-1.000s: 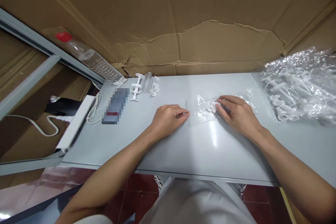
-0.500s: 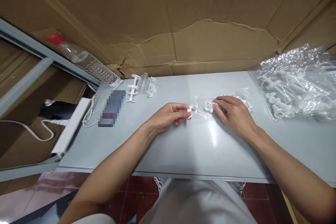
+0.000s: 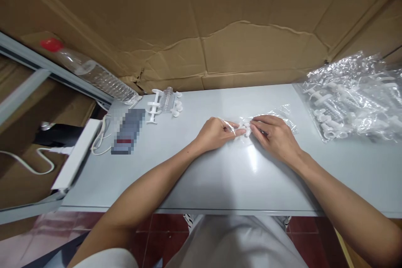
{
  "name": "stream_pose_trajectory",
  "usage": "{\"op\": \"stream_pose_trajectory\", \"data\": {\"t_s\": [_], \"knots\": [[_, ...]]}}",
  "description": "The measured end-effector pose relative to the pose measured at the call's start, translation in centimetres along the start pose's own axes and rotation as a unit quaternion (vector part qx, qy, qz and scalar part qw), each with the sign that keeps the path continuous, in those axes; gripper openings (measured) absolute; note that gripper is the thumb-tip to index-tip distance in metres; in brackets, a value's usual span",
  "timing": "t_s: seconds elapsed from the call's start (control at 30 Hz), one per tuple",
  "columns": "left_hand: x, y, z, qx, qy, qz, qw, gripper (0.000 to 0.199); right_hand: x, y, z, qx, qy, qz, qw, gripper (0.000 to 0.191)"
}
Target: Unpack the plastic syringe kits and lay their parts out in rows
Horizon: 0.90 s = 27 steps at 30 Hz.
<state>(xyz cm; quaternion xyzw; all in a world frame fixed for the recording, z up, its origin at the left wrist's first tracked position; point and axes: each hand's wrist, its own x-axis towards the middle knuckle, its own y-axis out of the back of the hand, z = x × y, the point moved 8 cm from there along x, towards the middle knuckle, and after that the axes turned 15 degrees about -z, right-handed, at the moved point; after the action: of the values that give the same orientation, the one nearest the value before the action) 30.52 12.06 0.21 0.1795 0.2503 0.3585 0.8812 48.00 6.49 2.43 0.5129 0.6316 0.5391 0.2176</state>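
Observation:
Small white plastic parts (image 3: 247, 129) lie at the middle of the table, between the fingertips of both hands. A clear plastic bag (image 3: 287, 120) spreads around them and under my right hand. My left hand (image 3: 221, 134) is closed, its thumb and fingers pinching the bag's left part beside the white parts. My right hand (image 3: 274, 136) has its fingertips pressed together on the bag at the right side of the parts. The fingers partly hide the parts, so their exact shape is unclear.
White plungers (image 3: 153, 106), a clear barrel (image 3: 167, 99) and small white caps (image 3: 177, 106) lie at the back left. Bagged sets (image 3: 351, 104) are piled at the right. A red-capped bottle (image 3: 94, 73), a blurred dark device (image 3: 128, 132) and a power strip (image 3: 77, 155) occupy the left.
My left hand has moved right, up to the white parts and close to my right hand. My right hand stays at the parts. The view has shifted slightly.

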Motion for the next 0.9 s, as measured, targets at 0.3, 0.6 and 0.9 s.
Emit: {"op": "stream_pose_trajectory", "data": {"t_s": [0.3,0.6,0.9], "knots": [[-2.6,0.4,1.0,0.120,-0.006,-0.020,0.993,0.022,-0.1,-0.1,-0.3,0.000,-0.004,0.002,1.000,0.028],[-11.6,10.9,-7.3,0.084,0.142,0.280,0.946,0.035,-0.1,-0.3,-0.2,0.023,-0.021,-0.019,0.999,0.031],[-11.4,13.6,-10.6,0.193,0.182,0.341,0.902,0.034,-0.1,-0.1,-0.3,0.030,-0.016,-0.020,0.999,0.030]]}}
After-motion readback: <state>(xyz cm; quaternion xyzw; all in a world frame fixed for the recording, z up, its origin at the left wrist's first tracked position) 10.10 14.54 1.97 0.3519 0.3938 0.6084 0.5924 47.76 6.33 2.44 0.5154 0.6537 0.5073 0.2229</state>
